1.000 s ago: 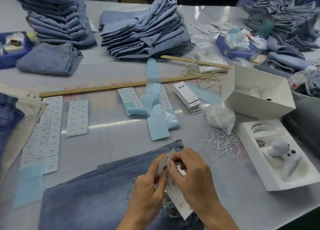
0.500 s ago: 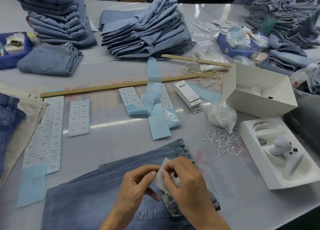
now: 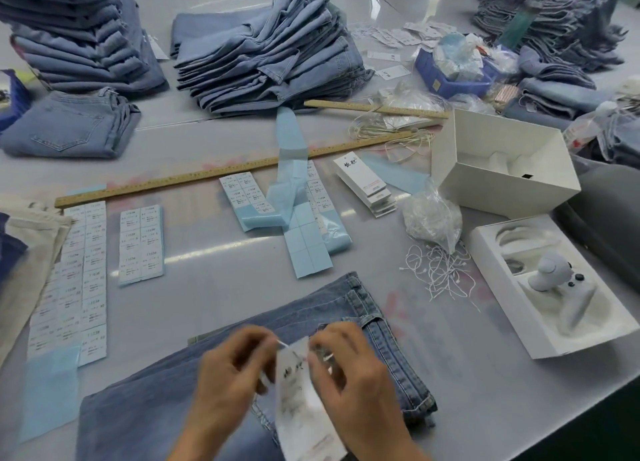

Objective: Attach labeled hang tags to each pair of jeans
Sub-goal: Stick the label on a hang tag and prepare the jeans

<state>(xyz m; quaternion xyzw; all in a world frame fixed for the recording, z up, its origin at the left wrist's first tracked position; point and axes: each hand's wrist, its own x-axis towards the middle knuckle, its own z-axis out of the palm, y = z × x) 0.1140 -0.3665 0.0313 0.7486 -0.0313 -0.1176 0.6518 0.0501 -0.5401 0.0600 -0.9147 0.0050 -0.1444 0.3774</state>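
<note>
- Tag (image 3: 304,398): head view, a long white card with dark print, blurred by motion, held above the jeans (image 3: 242,374) at the near table edge; its top end sits between both hands and its long axis runs from there down toward the person, slightly to the right
- Left hand (image 3: 228,370): fingers curled, pinching something thin and white at the tag's top left corner, probably a string end; blur hides exactly what
- Right hand (image 3: 349,374): fingers curled on the tag's upper right edge, pinching it; this hand lies closer to the waistband (image 3: 388,339), which runs away to the right of the grip
- My reading: the string is being worked through the tag's top, and the coming move turns on carrying that end right and slightly away to a belt loop, so the right hand is better placed
- Jeans: soft mid-blue denim, folded flat, with stitched seams and a thick hem
- Spare tags (image 3: 365,183): a stiff, neat stack, well apart beyond the jeans
- Strings (image 3: 436,273): thin white loops tangled loose beside a crinkled clear bag (image 3: 431,218)
- Sticker sheets (image 3: 140,244): glossy grids on pale blue backing, lying flat on the table (image 3: 207,287), which is smooth grey
- Ruler (image 3: 225,171): long, wooden, straight, lying across the table beyond the sheets
</note>
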